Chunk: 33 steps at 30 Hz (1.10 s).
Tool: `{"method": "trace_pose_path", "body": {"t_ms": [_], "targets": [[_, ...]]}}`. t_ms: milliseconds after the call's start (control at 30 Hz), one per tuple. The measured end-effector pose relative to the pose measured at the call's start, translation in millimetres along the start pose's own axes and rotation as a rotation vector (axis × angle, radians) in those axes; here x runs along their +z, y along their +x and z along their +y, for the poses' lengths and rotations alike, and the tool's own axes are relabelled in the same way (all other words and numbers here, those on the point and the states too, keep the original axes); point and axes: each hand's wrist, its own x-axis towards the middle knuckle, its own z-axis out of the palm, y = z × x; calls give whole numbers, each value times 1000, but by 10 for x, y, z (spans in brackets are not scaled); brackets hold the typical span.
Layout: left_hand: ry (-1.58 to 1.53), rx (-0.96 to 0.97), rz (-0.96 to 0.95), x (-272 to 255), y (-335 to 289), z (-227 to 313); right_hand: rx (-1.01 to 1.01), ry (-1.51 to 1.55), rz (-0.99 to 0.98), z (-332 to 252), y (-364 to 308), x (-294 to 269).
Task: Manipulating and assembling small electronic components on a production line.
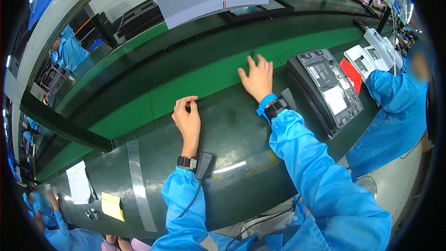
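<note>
Black laptop base, uncovered, not yet closed, sits three o'clock from your wide right grip; left grip narrow

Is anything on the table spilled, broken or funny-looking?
I can't see any spill or clear damage. The oddest thing is the dark laptop-like device to the right of the right hand: its flat parts inside show, with no cover over them. A red sheet also pokes out beside it.
</note>
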Motion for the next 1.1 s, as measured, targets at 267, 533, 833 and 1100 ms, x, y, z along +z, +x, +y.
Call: {"method": "trace_pose_path", "body": {"t_ms": [267,533,833,1100], "targets": [[5,24,-8,9,38,64,-7,-142,-204,87,4,33],[74,53,4,-74,13,-70,-56,-21,-123,-49,-74,66],[71,5,-58,10,18,-55,-52,6,-180,14,-39,-35],[102,-1,-59,-4,17,-22,-101,134,-192,-18,-24,-41]]}}
